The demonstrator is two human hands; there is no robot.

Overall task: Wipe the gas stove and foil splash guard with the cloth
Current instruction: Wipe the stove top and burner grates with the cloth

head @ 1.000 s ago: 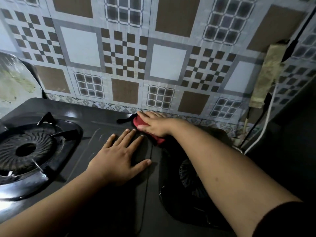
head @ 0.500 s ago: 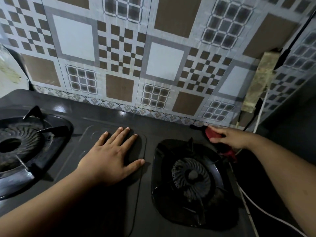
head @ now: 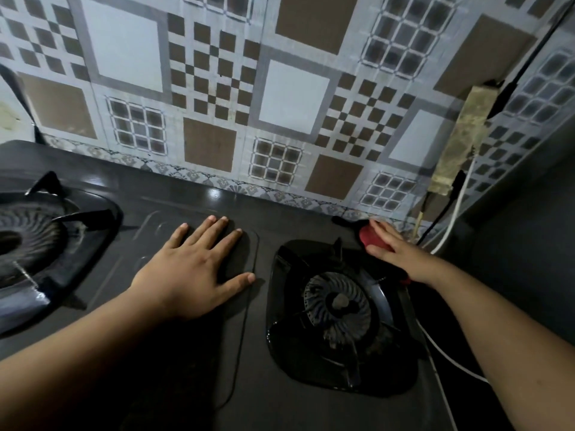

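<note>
A dark two-burner gas stove (head: 193,197) fills the lower view, with one burner at the left (head: 28,241) and one at the right (head: 337,309). My right hand (head: 401,251) presses a red cloth (head: 368,236) flat onto the stove's back right corner, behind the right burner. Most of the cloth is hidden under the hand. My left hand (head: 193,269) lies flat, fingers spread, on the stove top between the burners. A patterned foil splash guard (head: 280,98) stands against the wall behind the stove.
A dirty power strip (head: 460,141) hangs on the guard at the right, with a black cable and a white cable (head: 448,353) running down past the stove's right side. A foil panel edge (head: 9,113) shows at the far left.
My right hand slid the red cloth along the stove's back edge from the middle to the far right corner. My left hand stayed flat in the same place.
</note>
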